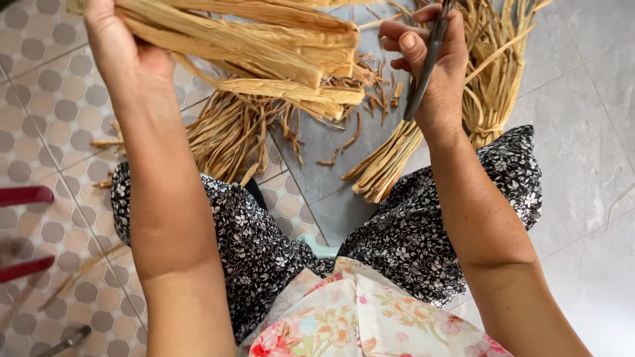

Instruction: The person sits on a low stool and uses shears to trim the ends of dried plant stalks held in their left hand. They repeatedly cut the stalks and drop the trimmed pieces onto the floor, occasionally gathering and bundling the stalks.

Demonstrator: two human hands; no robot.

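**Trimming dried husk strips**

Gripping a fan of dried husk strips (264, 46) in my left hand (119, 53), I close my right hand (430, 59) around grey scissors (423, 66), just beside the strip ends. The blades sit near my fingers; a slip could nick them. Cut scraps (357, 99) litter the floor (582, 132) below.

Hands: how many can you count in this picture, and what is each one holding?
2. The left hand grips a bunch of dried straw strips at upper left. The right hand holds dark scissors at upper right. None seem hidden.
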